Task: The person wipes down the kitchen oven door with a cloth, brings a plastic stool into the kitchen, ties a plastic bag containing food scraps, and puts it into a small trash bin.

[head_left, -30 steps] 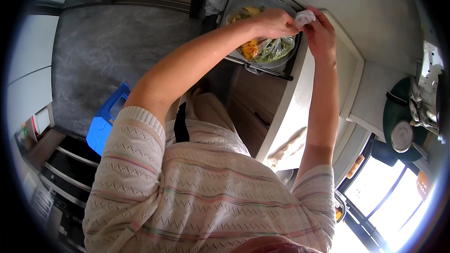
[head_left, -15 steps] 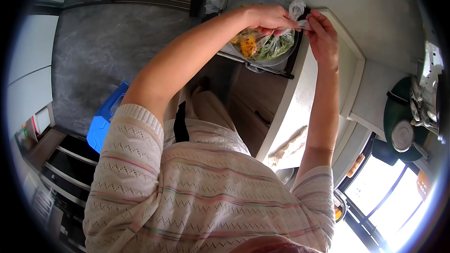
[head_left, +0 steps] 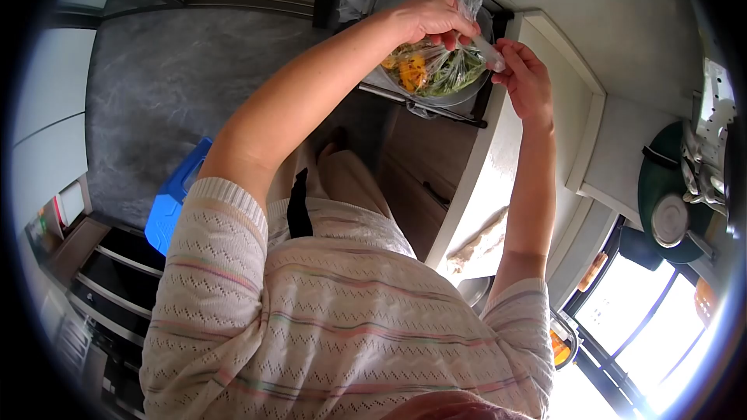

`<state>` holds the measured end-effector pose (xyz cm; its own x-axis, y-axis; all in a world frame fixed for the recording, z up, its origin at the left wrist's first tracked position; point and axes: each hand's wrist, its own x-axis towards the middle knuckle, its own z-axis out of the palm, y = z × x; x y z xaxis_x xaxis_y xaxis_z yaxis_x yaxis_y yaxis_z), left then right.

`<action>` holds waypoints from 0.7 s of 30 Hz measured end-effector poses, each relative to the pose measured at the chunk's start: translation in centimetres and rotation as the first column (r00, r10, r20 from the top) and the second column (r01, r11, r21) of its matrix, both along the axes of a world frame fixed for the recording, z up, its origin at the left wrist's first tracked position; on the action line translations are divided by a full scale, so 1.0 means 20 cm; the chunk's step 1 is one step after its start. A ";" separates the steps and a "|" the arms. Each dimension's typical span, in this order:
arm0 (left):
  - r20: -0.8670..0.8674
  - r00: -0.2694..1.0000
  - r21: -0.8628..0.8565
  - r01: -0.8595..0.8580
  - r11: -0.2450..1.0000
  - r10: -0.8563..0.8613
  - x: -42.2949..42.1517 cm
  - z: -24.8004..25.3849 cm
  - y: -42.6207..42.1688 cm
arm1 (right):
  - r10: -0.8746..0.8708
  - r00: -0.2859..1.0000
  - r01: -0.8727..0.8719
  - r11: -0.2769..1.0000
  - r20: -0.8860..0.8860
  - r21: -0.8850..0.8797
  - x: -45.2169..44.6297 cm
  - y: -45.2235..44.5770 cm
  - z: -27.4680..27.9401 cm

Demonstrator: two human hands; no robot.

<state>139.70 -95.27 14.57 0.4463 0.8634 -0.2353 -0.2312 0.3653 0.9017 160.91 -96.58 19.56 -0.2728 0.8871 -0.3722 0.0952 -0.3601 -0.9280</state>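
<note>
A clear plastic bag (head_left: 447, 71) with green leaves and orange-yellow pieces in it lies in a rack at the top centre. My left hand (head_left: 437, 19) is closed round the gathered neck of the bag, and a crumpled end sticks up beyond the fingers. To its right, my right hand (head_left: 523, 70) pinches a twisted strip of the same plastic between thumb and fingers. The twisted plastic is stretched between the two hands, above the right part of the bag. Whether it is knotted cannot be made out.
A blue plastic container (head_left: 165, 214) stands on the grey floor (head_left: 179, 70) at the left. White counter edging (head_left: 471, 179) runs below my right arm. Green and metal utensils (head_left: 671, 218) hang at the right, near a bright window (head_left: 646, 319).
Both hands have shifted slightly to the left, and my right hand has come down. The plastic neck, bunched between the fingers before, is now drawn out into a twisted strip.
</note>
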 end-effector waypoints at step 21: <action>-0.509 0.549 0.835 0.129 0.535 0.663 0.16 -0.08 -0.06 | 0.173 0.846 -0.317 0.923 0.504 0.217 -0.12 0.08 -0.12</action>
